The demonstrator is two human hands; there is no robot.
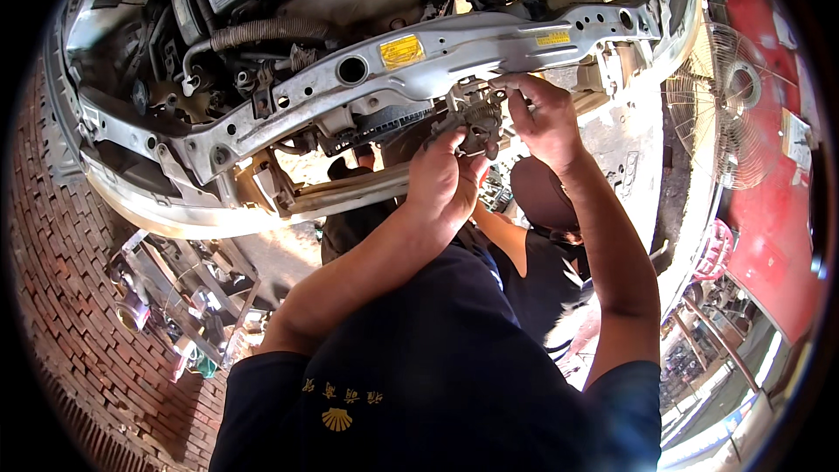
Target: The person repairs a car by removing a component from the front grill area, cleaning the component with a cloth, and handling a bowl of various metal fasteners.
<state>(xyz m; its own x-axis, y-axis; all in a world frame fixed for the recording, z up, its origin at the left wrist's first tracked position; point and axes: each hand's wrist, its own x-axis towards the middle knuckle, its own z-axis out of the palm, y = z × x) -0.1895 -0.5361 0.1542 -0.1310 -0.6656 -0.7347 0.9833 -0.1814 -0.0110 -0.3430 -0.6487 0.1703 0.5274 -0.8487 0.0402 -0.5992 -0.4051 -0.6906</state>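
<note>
Grey, grimy metal fills both hands of a person in a dark shirt leaning over a car's front end: a compact, many-jointed latch-like mechanism (pixel 481 114) at the lower edge of a silver-painted, hole-punched steel crossbar (pixel 315 92). Whether any fastener holds it there cannot be told. If it hangs loose, a slackened grip could let it drop, perhaps toward the co-worker in a dark brown rounded cap (pixel 537 192) who is lower down beyond the forearms. A sudden shift of its linkage might also nip a fingertip, as bare skin lies right against the moving-looking parts. The left hand (pixel 440 182) is half curled, thumb against the mechanism's lower left side, fingers bent beneath it. The right hand (pixel 546 122) is bent more tightly, thumb and forefinger at its upper right edge; exactly what they pinch is too small to tell.
</note>
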